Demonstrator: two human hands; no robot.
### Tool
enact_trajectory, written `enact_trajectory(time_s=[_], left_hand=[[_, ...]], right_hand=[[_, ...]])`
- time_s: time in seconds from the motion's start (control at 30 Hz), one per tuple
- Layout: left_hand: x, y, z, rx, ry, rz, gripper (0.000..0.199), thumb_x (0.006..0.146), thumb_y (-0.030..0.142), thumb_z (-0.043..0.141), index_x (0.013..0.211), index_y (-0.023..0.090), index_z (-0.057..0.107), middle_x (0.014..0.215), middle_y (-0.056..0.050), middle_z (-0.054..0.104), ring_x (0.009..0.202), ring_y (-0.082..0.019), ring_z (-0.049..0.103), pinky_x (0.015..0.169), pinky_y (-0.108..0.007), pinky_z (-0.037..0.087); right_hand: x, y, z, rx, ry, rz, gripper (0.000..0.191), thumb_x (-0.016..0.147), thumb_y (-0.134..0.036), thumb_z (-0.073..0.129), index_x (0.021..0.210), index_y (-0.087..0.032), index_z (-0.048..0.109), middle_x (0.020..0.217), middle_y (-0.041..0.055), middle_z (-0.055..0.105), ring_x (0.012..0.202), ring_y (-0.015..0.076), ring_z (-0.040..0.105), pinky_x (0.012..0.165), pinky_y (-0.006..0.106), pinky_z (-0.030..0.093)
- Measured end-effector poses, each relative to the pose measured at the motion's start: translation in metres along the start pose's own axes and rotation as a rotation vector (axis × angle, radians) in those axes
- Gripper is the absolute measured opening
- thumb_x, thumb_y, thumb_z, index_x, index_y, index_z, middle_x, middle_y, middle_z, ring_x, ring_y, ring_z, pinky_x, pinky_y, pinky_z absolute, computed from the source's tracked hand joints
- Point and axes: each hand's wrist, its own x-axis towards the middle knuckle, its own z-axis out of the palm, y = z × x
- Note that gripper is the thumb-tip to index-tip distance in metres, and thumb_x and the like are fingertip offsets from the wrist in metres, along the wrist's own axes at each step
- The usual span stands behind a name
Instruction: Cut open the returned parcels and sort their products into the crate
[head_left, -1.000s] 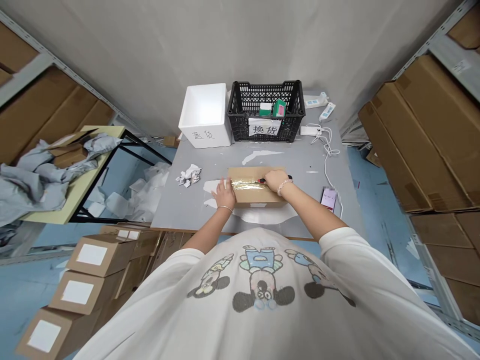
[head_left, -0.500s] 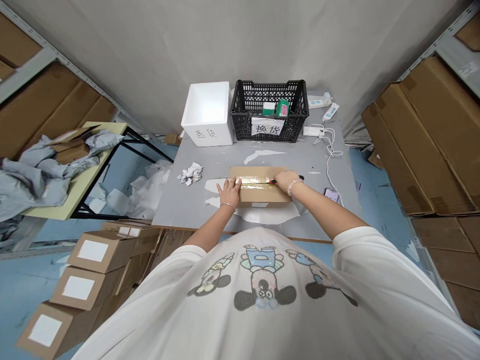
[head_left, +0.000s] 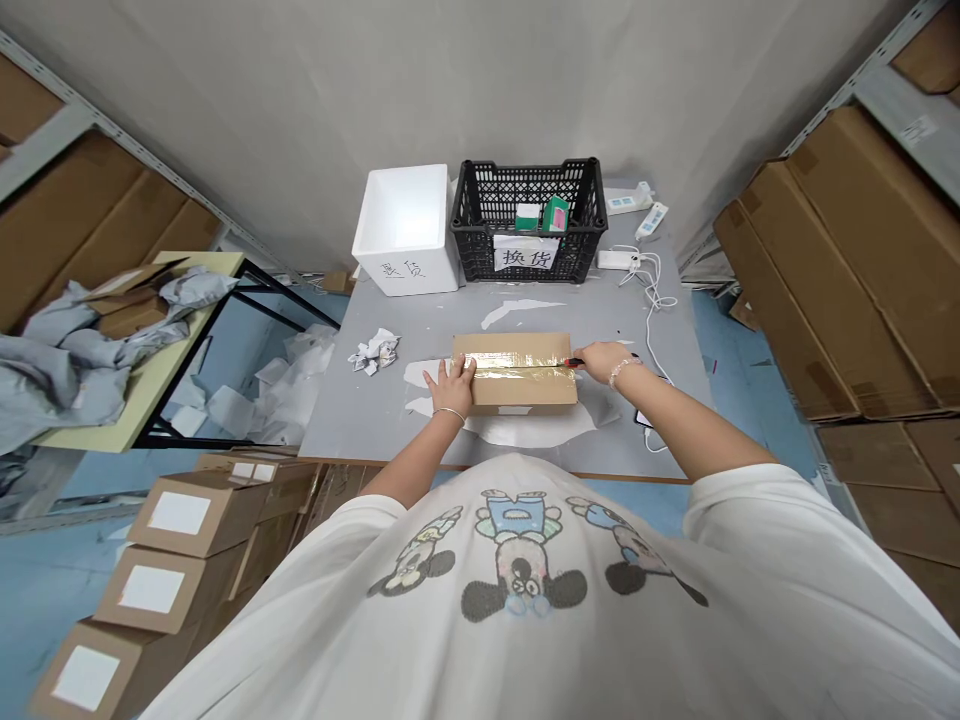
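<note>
On the grey worktop (head_left: 375, 425), a cardboard carton (head_left: 517, 390) is laid flat on a white paper sheet (head_left: 525, 432), with a band of clear packing tape (head_left: 517, 372) stretched lengthwise over its top. The left hand (head_left: 450, 386) is pressed onto the carton's left end, its fingers (head_left: 459, 368) spread open and holding nothing. A utility knife (head_left: 574, 362) is gripped in the right hand (head_left: 606, 362), its fingers closed around the handle, and the knife's red front end is held at the carton's right edge, level with the tape.

Beyond the carton, a white foam box (head_left: 405, 230) marked with handwriting stands beside a black plastic crate (head_left: 525, 220) bearing a paper label (head_left: 525, 254), and two small boxes (head_left: 541, 215) are held inside it. Crumpled paper (head_left: 373, 351) is left lying to the carton's left. A power strip (head_left: 622, 203) and a white cable (head_left: 652, 310) are placed towards the right. Labelled cartons (head_left: 150, 570) are stacked below the worktop's front edge at the left.
</note>
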Motion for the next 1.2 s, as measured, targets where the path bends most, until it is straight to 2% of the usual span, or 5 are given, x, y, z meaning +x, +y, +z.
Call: enact_trajectory(time_s=[0.37, 0.53, 0.7, 1.0, 1.2], left_hand=[[0.003, -0.002, 0.001, -0.033, 0.058, 0.022, 0.060, 0.092, 0.012, 0.026, 0.146, 0.035, 0.041, 0.157, -0.001, 0.033, 0.147, -0.032, 0.019, 0.113, -0.070, 0.010], [-0.003, 0.034, 0.000, -0.054, 0.137, 0.010, 0.055, 0.090, 0.015, 0.034, 0.143, 0.022, 0.045, 0.156, -0.012, 0.033, 0.145, -0.031, 0.024, 0.114, -0.064, 0.018], [-0.014, 0.084, 0.009, -0.002, 0.115, 0.349, 0.052, 0.094, 0.036, 0.038, 0.144, 0.020, 0.043, 0.156, -0.012, 0.033, 0.146, -0.031, 0.023, 0.116, -0.062, 0.010], [-0.022, 0.123, 0.029, 0.044, 0.093, 0.636, 0.079, 0.088, 0.056, 0.050, 0.152, 0.013, 0.031, 0.156, -0.016, 0.031, 0.145, -0.033, 0.023, 0.119, -0.050, 0.012], [-0.020, 0.130, 0.039, 0.056, 0.071, 0.593, 0.074, 0.090, 0.046, 0.054, 0.152, 0.013, 0.031, 0.155, -0.014, 0.034, 0.145, -0.031, 0.026, 0.119, -0.044, 0.018]], right_hand=[[-0.031, 0.045, 0.058, 0.391, 0.206, 0.180, 0.036, 0.098, -0.042, 0.042, 0.116, -0.016, 0.058, 0.098, 0.0137, 0.070, 0.085, 0.0227, 0.065, 0.069, 0.027, 0.042], [-0.027, 0.020, 0.088, 1.114, 0.170, 0.256, 0.033, 0.102, -0.038, 0.028, 0.111, -0.018, 0.052, 0.089, 0.0057, 0.069, 0.058, 0.0127, 0.061, 0.053, 0.022, 0.042], [-0.013, -0.008, 0.100, 1.510, 0.202, 0.297, 0.028, 0.102, -0.033, 0.028, 0.104, -0.018, 0.051, 0.076, 0.0014, 0.065, 0.048, 0.0097, 0.056, 0.045, 0.018, 0.040], [-0.007, -0.027, 0.112, 1.582, 0.204, 0.353, 0.034, 0.101, -0.043, 0.032, 0.099, -0.018, 0.055, 0.073, 0.0016, 0.067, 0.049, 0.0102, 0.060, 0.044, 0.017, 0.042], [-0.002, -0.008, 0.110, 1.506, 0.247, 0.323, 0.032, 0.100, -0.044, 0.037, 0.095, -0.019, 0.057, 0.068, -0.0011, 0.063, 0.042, 0.0075, 0.054, 0.044, 0.017, 0.041]])
